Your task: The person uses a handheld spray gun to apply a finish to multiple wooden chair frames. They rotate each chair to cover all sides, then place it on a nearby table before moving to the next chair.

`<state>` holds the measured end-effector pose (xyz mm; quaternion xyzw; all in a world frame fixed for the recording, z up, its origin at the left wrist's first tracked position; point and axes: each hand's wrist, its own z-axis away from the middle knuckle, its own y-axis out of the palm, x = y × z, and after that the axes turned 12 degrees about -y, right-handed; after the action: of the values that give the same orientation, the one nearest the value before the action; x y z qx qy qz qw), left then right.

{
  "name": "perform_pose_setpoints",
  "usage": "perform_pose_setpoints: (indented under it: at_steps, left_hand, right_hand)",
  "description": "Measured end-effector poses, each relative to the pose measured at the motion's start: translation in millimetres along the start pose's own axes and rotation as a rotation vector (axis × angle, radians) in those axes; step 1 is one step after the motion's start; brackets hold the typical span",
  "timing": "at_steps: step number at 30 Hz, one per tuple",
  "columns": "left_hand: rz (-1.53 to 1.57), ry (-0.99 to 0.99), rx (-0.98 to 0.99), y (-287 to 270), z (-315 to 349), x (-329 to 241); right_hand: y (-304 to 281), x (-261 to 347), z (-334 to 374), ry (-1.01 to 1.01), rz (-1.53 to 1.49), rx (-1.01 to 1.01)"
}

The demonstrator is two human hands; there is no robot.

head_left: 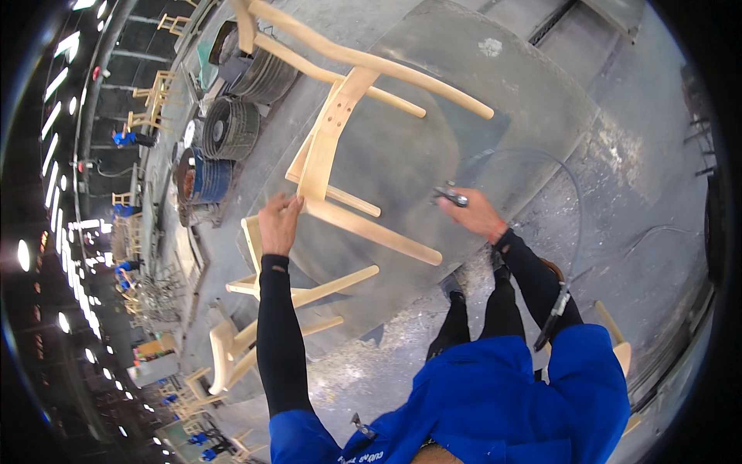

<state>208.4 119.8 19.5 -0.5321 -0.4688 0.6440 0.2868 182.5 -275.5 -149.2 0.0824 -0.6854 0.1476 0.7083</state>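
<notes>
My left hand (279, 226) is closed, its fingertips pinching the corner of a pale wooden chair frame (318, 170). This frame has a wide flat crosspiece with several dark holes and long rounded legs that stretch away to the right. To the right of the frame, my right hand (473, 213) grips a small silver and black metal hand tool (450, 196), possibly an air gun. The tool is apart from the wood, and its tip is blurred. Another pale wooden chair frame (309, 294) lies below the first, partly behind my left forearm.
A grey worktop (541, 100) spreads under the frames. A thin hose (578, 185) loops at the right, and a black hose with a metal fitting (553, 313) hangs by my right arm. Dark drums (230, 127) and a blue drum (209, 178) stand at the left, with workers in blue beyond.
</notes>
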Motion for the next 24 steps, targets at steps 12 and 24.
perform_pose_setpoints:
  at_steps: [12, 24]
  left_hand:
    - [0.072, -0.277, 0.114, 1, 25, -48]
    - [0.116, -0.293, 0.048, 6, 13, -39]
  right_hand:
    - [51, 4, -94, -0.117, -0.215, 0.113]
    - [-13, -20, -55, -0.195, 0.205, -0.029]
